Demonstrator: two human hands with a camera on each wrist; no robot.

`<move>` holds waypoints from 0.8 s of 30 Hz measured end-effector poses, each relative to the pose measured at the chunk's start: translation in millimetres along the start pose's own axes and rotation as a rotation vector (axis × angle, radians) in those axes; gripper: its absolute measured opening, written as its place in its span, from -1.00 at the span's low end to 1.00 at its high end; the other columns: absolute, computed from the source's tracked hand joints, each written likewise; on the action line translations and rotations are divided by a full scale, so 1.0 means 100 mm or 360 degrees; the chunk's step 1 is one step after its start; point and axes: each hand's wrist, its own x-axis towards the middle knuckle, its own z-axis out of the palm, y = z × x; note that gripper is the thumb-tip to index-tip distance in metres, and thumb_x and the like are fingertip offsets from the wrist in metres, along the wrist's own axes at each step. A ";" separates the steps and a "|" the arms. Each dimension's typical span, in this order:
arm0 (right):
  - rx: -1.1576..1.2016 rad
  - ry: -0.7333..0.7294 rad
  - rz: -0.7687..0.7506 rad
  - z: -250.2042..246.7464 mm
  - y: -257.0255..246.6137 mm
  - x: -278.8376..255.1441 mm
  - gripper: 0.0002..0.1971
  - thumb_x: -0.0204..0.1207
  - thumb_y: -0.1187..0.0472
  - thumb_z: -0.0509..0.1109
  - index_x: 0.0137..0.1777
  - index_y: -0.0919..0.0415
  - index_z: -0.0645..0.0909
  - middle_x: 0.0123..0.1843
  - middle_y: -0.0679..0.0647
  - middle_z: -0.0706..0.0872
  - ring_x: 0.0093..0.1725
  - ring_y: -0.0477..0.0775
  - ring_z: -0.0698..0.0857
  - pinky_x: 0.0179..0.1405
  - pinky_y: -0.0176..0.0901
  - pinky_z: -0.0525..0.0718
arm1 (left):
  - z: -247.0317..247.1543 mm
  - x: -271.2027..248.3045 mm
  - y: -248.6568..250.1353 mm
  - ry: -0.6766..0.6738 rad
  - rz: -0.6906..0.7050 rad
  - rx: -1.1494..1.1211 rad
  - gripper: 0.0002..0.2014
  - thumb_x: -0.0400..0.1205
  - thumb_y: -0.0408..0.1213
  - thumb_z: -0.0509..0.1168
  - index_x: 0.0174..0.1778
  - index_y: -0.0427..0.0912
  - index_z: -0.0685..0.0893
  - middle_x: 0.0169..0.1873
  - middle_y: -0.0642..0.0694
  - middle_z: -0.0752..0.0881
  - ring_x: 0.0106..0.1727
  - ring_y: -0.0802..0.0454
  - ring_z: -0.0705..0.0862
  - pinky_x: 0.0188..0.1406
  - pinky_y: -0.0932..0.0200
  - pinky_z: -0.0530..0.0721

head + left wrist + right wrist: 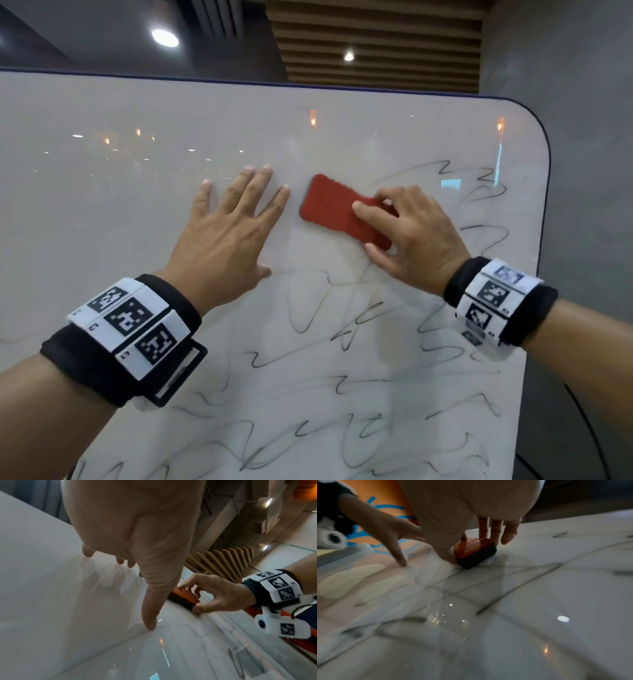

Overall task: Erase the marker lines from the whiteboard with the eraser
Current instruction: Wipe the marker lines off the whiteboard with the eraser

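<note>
Whiteboard point(102, 222) upright, filling the head view. Upper left area reads clean; marker lines point(342, 377) cover the lower half and the right edge.

Eraser point(337, 209): red back, dark felt face flat on the board (the felt edge shows best in the right wrist view). Sits mid-board, just right of the left hand. Long axis runs from upper left down to lower right.

Right hand point(411, 236) clamped on the eraser's lower-right end: thumb on the lower edge, fingers point(363, 209) curled over the top. More than half the eraser sticks out up and left past the grip.

Left hand point(226, 236) spread flat on the board, fingers straight, holding nothing. Likely bracing the board. Its index tip is near the eraser's upper-left corner, not touching.

Key relation: the remaining lines lie below and to the right of the eraser, that is, back toward the right wrist and under the forearm. The right hand is the nearer one and already has the tool. Judgement: the next stroke should pull down or right; with the eraser angled as it is, a downward-left or rightward sweep would use most of its length.

Task looks well short of half done.
</note>
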 end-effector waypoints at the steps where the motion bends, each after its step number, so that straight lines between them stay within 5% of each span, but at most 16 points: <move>1: 0.0016 -0.0009 -0.0088 0.05 -0.07 -0.08 -0.47 0.35 0.10 0.51 0.36 0.12 0.61 0.19 0.28 0.62 0.02 0.33 0.58 -0.11 0.18 0.62 | 0.00 0.00 0.01 -0.0009 -0.0011 -0.0010 0.16 0.42 0.15 0.53 0.75 0.00 -0.12 0.73 -0.14 -0.19 0.75 -0.12 -0.18 0.63 -0.38 0.02; 5: -0.0034 -0.0202 -0.0456 0.13 -0.12 -0.27 -0.44 0.29 0.12 0.56 0.35 0.03 0.63 0.21 0.22 0.66 0.04 0.29 0.61 -0.12 0.09 0.58 | 0.03 0.00 0.04 0.0028 -0.0002 0.0014 0.19 0.35 0.16 0.57 0.75 0.00 -0.05 0.74 -0.17 -0.14 0.75 -0.15 -0.12 0.60 -0.41 0.10; 11: 0.0011 0.0023 -0.0055 -0.02 0.17 -0.02 -0.49 0.41 0.08 0.49 0.39 0.11 0.62 0.22 0.26 0.63 0.05 0.32 0.59 -0.11 0.24 0.64 | 0.07 0.01 0.04 0.0120 0.0006 0.0026 0.22 0.21 0.17 0.65 0.73 -0.03 0.15 0.73 -0.21 0.06 0.73 -0.20 0.08 0.52 -0.50 0.26; 16: -0.0063 -0.0189 -0.0455 0.04 0.10 -0.18 -0.45 0.35 0.11 0.55 0.38 0.05 0.58 0.21 0.24 0.66 0.03 0.31 0.62 -0.14 0.11 0.61 | 0.06 0.00 0.04 0.0088 0.0007 0.0035 0.22 0.23 0.17 0.64 0.74 -0.03 0.11 0.74 -0.20 0.01 0.74 -0.19 0.03 0.54 -0.50 0.23; 21: 0.0005 -0.0019 0.0067 -0.16 0.35 0.03 -0.48 0.44 0.02 0.40 0.41 0.11 0.60 0.25 0.23 0.62 0.10 0.31 0.59 -0.04 0.26 0.65 | 0.06 0.00 0.04 0.0082 0.0002 0.0032 0.22 0.25 0.19 0.62 0.74 -0.01 0.09 0.74 -0.19 0.00 0.74 -0.17 0.02 0.54 -0.48 0.21; 24: -0.0007 -0.0046 0.0018 -0.12 0.29 -0.03 -0.49 0.45 0.00 0.36 0.40 0.13 0.59 0.23 0.25 0.62 0.07 0.30 0.58 -0.09 0.23 0.65 | 0.06 0.00 0.04 0.0071 0.0004 0.0014 0.21 0.27 0.19 0.62 0.75 0.00 0.07 0.74 -0.18 -0.02 0.74 -0.17 0.00 0.55 -0.48 0.19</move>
